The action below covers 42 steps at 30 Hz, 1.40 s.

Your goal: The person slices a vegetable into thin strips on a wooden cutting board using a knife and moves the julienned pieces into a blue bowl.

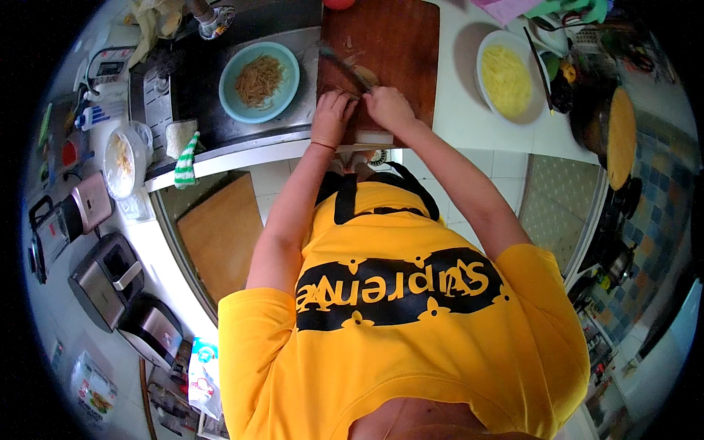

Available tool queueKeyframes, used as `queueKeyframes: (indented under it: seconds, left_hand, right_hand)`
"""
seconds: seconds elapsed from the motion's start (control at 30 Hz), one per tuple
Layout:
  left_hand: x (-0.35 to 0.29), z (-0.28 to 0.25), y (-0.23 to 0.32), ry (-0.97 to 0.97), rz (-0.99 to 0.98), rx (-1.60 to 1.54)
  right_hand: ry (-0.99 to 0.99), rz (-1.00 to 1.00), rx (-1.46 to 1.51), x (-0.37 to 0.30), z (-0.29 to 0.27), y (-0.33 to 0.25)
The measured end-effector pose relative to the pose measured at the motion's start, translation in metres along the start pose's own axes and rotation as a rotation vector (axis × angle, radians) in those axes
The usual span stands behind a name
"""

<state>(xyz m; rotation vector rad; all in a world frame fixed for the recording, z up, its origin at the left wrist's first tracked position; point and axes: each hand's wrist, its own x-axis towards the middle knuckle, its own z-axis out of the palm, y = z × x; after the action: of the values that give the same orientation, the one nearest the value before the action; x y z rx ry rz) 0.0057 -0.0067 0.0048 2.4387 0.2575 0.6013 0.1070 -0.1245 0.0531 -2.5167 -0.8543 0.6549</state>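
Note:
On the brown cutting board [381, 37] my right hand [389, 108] is closed round the handle of a kitchen knife [339, 66], its dark blade pointing away to the far left. Beside it my left hand [334, 116] presses down with curled fingers near the board's left edge. Whatever lies under those fingers is mostly hidden. A pale brown piece of food [365, 74] rests against the knife, and thin pale slivers lie farther up the board. At the board's near edge sits a whitish flat block [374, 137].
A light blue bowl [227, 92] of brownish shreds stands left, on the sink area. To the right are a white bowl [487, 82] of yellow shreds and dark chopsticks [540, 70]. A green-striped cloth [186, 163] hangs over the left counter edge. Appliances [110, 279] line the left side.

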Motion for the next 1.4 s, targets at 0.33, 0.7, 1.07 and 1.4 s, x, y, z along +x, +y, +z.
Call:
queueKeyframes:
  seconds: [0.33, 0.7, 1.07, 1.4]
  left_hand:
    - [-0.002, 0.004, -0.003, 0.044, 0.003, -0.052]
    - [-0.006, 0.003, -0.007, 0.028, 0.007, -0.049]
    - [-0.005, 0.006, -0.006, 0.063, -0.006, -0.049]
    - [-0.004, 0.005, -0.007, 0.009, -0.007, -0.032]
  right_hand:
    - [-0.125, -0.061, -0.200, -0.040, -0.030, -0.006]
    - [-0.076, 0.044, -0.210, -0.002, 0.007, -0.018]
    - [-0.114, -0.027, -0.208, -0.032, -0.028, -0.013]
    - [-0.141, 0.024, -0.266, -0.014, 0.001, -0.014]
